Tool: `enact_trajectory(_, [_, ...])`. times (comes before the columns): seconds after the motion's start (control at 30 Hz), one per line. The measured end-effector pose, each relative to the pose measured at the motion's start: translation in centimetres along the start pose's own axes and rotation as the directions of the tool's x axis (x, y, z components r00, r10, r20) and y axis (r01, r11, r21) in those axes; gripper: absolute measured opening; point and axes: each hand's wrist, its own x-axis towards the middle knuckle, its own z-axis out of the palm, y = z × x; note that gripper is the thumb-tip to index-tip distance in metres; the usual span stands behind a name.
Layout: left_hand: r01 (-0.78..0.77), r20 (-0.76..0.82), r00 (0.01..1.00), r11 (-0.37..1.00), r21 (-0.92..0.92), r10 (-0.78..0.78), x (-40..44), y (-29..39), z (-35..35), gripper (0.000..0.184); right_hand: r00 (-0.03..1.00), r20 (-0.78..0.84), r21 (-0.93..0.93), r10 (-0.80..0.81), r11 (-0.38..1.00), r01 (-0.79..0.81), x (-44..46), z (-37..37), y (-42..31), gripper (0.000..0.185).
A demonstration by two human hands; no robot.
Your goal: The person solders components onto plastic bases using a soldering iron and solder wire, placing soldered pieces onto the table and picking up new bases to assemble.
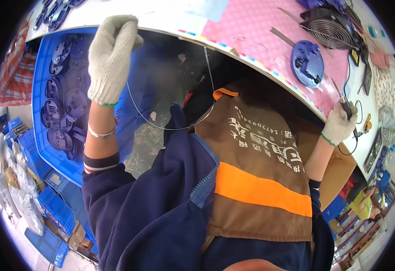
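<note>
My left hand, in a white knitted glove, is raised at the table's near edge with its fingers closed together. A thin silvery solder wire runs from beside this glove, loops down in front of my apron and rises to the table edge. The glove hides the wire's end at the fingers. At the right, my gloved right hand is wrapped round a soldering iron, its tip pointing up and away. Near that tip, a blue oval plastic housing lies on the pink padded sheet.
Left of me, a blue bin holds several dark blue plastic housings. A black holder with a metal coil stands at the back right. More housings lie at the table's far left. Blue crates stand on the floor.
</note>
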Motion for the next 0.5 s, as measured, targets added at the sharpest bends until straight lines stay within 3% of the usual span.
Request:
enact_trajectory(0.07, [0.081, -0.034, 0.996, 0.991, -0.103, -0.085, -0.6, -0.7, -1.5, 0.020, 0.997, 0.068, 0.053, 0.042, 0.998, -0.046, 0.3, -0.7, -0.4, 0.014])
enact_trajectory(0.17, [0.132, -0.094, 0.982, 0.946, -0.296, -0.167, -1.0, -1.3, -3.8, 0.016, 0.999, 0.034, 0.031, 0.007, 0.999, -0.008, -0.2, 0.3, 0.0, 0.013])
enact_trajectory(0.2, [0.136, -0.153, 0.970, 0.942, -0.306, -0.189, -0.9, -1.4, -4.5, 0.016, 0.988, 0.132, 0.123, 0.083, 0.987, -0.099, 0.0, 0.4, -0.2, 0.012])
enact_trajectory(0.27, [0.099, -0.241, 0.951, 0.928, -0.360, -0.195, -0.3, -2.4, -6.5, 0.017, 1.000, 0.020, 0.063, 0.023, 0.998, -0.024, 0.2, 0.5, 0.0, 0.012])
enact_trajectory(0.4, [0.065, -0.408, 0.898, 0.965, -0.253, -0.167, 1.1, -3.6, -10.9, 0.024, 0.999, -0.052, 0.031, -0.012, 0.999, 0.014, -0.6, 2.3, 0.5, 0.011])
enact_trajectory(0.5, [0.007, -0.516, 0.852, 0.987, -0.162, -0.091, 2.3, -4.5, -14.2, 0.017, 0.989, -0.130, 0.027, -0.073, 0.997, 0.077, 0.2, 1.7, 0.3, 0.012])
